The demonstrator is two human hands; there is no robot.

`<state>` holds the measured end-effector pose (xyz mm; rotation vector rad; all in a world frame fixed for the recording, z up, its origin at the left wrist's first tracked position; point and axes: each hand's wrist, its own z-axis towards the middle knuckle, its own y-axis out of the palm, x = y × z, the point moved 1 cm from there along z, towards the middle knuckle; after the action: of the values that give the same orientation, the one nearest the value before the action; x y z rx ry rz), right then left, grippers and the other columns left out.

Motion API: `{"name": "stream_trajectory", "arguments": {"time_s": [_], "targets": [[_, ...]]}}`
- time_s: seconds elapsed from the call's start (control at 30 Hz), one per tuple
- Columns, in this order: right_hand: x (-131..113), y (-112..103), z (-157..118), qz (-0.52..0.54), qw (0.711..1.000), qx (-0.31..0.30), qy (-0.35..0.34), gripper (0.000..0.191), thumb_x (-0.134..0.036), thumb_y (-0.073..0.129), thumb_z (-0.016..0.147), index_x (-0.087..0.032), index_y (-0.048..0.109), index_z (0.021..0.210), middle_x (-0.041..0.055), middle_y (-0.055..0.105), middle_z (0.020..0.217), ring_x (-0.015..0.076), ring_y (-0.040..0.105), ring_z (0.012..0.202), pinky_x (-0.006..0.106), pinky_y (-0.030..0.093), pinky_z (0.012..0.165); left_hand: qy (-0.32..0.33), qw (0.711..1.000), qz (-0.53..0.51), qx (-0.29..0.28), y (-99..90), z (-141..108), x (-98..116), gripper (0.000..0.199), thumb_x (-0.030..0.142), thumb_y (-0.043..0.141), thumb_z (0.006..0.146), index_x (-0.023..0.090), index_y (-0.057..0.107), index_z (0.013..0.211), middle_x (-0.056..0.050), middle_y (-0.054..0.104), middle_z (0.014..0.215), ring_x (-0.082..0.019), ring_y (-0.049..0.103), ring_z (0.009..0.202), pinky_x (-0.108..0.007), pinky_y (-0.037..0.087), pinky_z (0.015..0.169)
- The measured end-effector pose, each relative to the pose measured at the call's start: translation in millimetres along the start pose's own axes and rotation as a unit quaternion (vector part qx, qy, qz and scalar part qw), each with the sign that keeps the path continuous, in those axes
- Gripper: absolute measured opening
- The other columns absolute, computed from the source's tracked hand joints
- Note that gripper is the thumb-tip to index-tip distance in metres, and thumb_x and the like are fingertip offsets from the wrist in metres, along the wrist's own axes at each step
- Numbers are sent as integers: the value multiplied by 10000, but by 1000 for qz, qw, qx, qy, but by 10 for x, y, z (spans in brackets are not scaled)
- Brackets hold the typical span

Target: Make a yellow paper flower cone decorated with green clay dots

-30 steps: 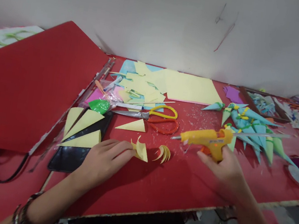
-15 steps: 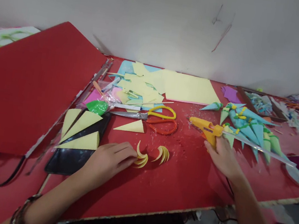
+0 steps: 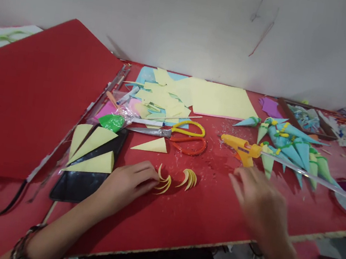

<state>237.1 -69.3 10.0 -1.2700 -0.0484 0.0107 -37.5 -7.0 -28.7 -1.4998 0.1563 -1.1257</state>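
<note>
My left hand pinches the left end of a curled yellow paper piece on the red table. To its right lies a second cluster of yellow paper curls, touched by neither hand. My right hand hovers over the table just below the yellow glue gun; its fingers are slightly bent and apart, with nothing seen between them. The glue gun lies by the pile of blue and green paper cones, a long clear glue stick in its back. A flat yellow paper cone lies above my left hand.
Scissors lie behind the curls, with yellow paper sheets and scraps farther back. At left, yellow cones rest on a black phone beside a big red board. A brown tray stands at the back right.
My right hand has let go of the glue gun and moved down towards me, away from its handle. My left hand stays at the curled yellow piece. The view has shifted slightly.
</note>
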Motion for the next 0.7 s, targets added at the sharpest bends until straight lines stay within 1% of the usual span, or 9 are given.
{"name": "stream_trajectory", "arguments": {"time_s": [0.03, 0.1, 0.13, 0.2, 0.27, 0.33, 0.43, 0.53, 0.7], "targets": [[-83, 36, 30, 80, 997, -15, -10, 153, -273, 411, 861, -180, 517, 803, 55, 572, 745, 188, 554, 705, 284, 403, 605, -2, 1000, -2, -4, 2, 0, -6, 154, 235, 408, 869, 202, 554, 831, 1, 577, 793, -110, 550, 689, -194, 422, 604], [-218, 143, 103, 234, 968, -83, -27, 108, -272, 457, 849, -191, 510, 896, 29, 577, 787, 145, 559, 688, 245, 419, 597, -5, 1000, -7, -6, 4, -1, -14, 148, 227, 410, 868, 203, 553, 838, -3, 570, 816, -111, 551, 706, -199, 428, 618], [-266, 196, 139, 286, 951, -112, -29, 101, -259, 478, 839, -200, 510, 915, 19, 576, 804, 133, 558, 686, 233, 425, 595, -4, 1000, -12, -4, 4, -1, -15, 145, 220, 412, 866, 204, 554, 842, -5, 568, 835, -112, 553, 722, -202, 433, 633], [-329, 277, 200, 346, 925, -156, -33, 107, -225, 510, 820, -212, 517, 926, 11, 573, 837, 126, 558, 712, 229, 433, 624, 0, 1000, -24, 3, 2, 4, -16, 144, 201, 414, 862, 210, 558, 854, -9, 564, 879, -113, 557, 769, -208, 440, 673], [-358, 317, 243, 368, 912, -179, -37, 99, -192, 520, 808, -214, 532, 904, 5, 569, 838, 126, 555, 729, 233, 430, 644, 2, 999, -36, 7, -1, 13, -12, 151, 179, 413, 857, 215, 559, 862, -9, 564, 904, -114, 556, 805, -209, 441, 702], [-371, 330, 276, 381, 905, -184, -42, 71, -168, 510, 809, -209, 545, 856, -1, 564, 807, 120, 548, 714, 229, 418, 633, 1, 999, -45, 2, -3, 29, -2, 156, 164, 409, 855, 216, 556, 864, -8, 568, 898, -113, 556, 808, -208, 440, 708], [-396, 343, 325, 395, 902, -169, -51, 63, -163, 504, 810, -197, 550, 782, -8, 555, 753, 111, 528, 667, 217, 394, 592, 2, 998, -57, -14, -5, 63, 21, 146, 163, 410, 855, 212, 548, 854, -3, 580, 864, -112, 558, 778, -208, 440, 693], [-445, 376, 378, 413, 896, -155, -59, 60, -163, 519, 797, -187, 548, 750, -14, 547, 702, 100, 502, 607, 204, 373, 547, 7, 998, -65, -24, -8, 102, 40, 130, 174, 423, 856, 209, 548, 853, 1, 598, 852, -112, 565, 771, -206, 441, 688], [-538, 415, 416, 446, 879, -155, -68, 67, -163, 517, 795, -180, 555, 743, -22, 550, 659, 87, 481, 561, 190, 361, 517, 17, 997, -67, -20, -12, 124, 43, 135, 180, 431, 853, 206, 563, 860, -6, 622, 854, -124, 580, 780, -224, 454, 690]]}}
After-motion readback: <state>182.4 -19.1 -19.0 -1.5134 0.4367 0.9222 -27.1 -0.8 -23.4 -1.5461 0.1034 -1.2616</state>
